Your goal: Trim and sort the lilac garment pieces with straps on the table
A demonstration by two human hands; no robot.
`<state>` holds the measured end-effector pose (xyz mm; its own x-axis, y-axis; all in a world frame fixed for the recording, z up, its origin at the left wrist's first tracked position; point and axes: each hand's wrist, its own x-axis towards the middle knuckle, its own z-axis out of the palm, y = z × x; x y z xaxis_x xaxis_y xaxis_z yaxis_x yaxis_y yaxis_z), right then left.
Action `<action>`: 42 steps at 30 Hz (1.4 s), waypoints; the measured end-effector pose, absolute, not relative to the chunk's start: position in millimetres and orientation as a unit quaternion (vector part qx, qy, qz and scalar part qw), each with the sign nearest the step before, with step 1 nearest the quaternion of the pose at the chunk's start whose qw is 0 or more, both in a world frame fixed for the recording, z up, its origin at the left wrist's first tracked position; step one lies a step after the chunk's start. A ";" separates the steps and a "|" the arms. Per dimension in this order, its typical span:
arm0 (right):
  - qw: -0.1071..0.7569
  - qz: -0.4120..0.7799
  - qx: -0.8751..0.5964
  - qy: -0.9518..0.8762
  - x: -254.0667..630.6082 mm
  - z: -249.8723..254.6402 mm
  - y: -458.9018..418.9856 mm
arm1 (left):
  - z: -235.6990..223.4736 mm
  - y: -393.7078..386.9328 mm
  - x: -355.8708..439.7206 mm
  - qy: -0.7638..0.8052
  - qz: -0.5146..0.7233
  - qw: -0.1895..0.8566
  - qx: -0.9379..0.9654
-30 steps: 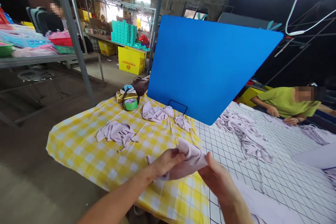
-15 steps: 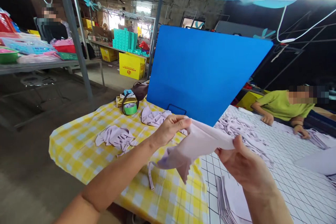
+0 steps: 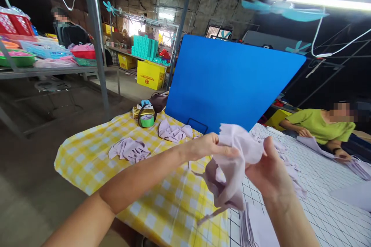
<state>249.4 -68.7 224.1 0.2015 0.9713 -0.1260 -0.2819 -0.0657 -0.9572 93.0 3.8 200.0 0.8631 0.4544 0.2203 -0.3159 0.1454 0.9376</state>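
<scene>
A pale lilac fabric piece (image 3: 236,162) with a zigzag-cut edge and thin dangling straps hangs in the air between my two hands. My left hand (image 3: 210,146) pinches it on its left side, thumb lying over the cloth. On the other side my right hand (image 3: 268,166) grips the edge between thumb and fingers, most of which are behind the cloth. Two crumpled lilac pieces, one nearer (image 3: 129,149) and one farther back (image 3: 174,131), lie on the yellow checked cloth (image 3: 95,158). Beneath my right hand is a stack of folded lilac fabric (image 3: 255,224).
A large blue board (image 3: 232,81) stands at the table's back. Green tape (image 3: 147,120) and a dark bag (image 3: 159,102) sit left of it. More lilac pieces lie on the white grid-patterned cloth (image 3: 313,185). A co-worker in a green top (image 3: 313,121) handles fabric at right.
The fabric, stretched flat between my hands before, is now turned and bunched, its zigzag edge at the top. My left hand has moved right and slightly down. The view has shifted slightly.
</scene>
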 end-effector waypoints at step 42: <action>0.384 0.507 -0.405 -0.657 221.2 158.8 -76.0 | 253.3 29.3 72.3 0.071 -0.153 0.565 0.808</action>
